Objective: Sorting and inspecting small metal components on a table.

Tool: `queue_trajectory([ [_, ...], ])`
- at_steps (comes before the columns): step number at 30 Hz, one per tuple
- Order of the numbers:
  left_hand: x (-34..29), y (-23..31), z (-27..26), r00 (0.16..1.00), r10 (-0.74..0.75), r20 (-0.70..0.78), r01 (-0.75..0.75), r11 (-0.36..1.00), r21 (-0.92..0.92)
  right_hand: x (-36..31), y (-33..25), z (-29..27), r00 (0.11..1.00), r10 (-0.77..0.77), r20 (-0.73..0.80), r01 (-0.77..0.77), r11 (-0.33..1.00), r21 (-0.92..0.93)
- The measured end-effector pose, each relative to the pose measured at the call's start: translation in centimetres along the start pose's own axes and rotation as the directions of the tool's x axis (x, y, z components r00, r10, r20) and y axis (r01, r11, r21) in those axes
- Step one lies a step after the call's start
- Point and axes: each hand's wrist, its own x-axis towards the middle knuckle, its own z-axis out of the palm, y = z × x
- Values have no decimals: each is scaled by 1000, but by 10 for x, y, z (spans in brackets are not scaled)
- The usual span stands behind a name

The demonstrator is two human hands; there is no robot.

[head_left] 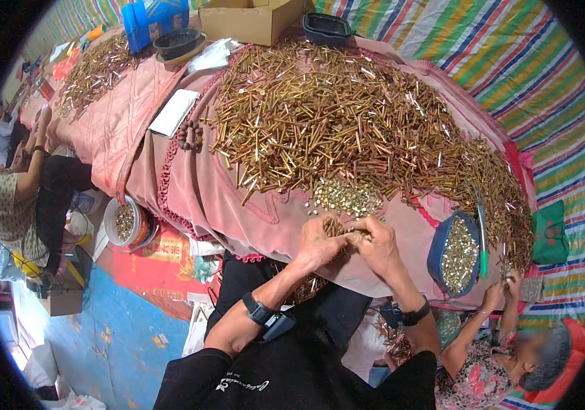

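My left hand (316, 243) is closed around a bundle of thin gold and copper-coloured metal tubes (334, 229). Fingertips of my right hand (377, 240) are pinched together at the bundle's right side; whatever they hold is too small to make out. Just beyond both hands lies a patch of small round pale-gold metal pieces (347, 197) on the pink cloth (402, 236). A wide heap of similar thin tubes (320, 116) spreads behind that patch.
A blue bin (436, 256) of small gold pieces stands right, beside a green-ended stick (482, 239). A co-worker's hands (501, 290) touch the heap's right end. Left are a phone-like white slab (174, 113), a bead bracelet (190, 135) and a white bucket (107, 222). Behind stands a cardboard box (248, 22).
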Motion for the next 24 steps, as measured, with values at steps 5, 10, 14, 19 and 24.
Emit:
queue_trajectory([
  [5,0,-4,0,1000,-18,8,18,1000,-15,3,-1,-1,957,-289,-29,282,947,-151],
  [10,0,-1,-2,997,-51,54,54,997,-46,2,7,-2,977,-210,-45,199,965,-172],
  [14,-1,-1,-1,999,43,-1,-43,999,7,-3,4,9,980,66,-187,-51,995,80],
  [19,0,1,-2,995,-57,83,62,997,-53,-1,22,4,978,-183,-102,174,980,-91],
  [24,0,-10,1,998,52,24,-51,998,-37,-1,-1,10,975,11,-222,11,995,97],
])
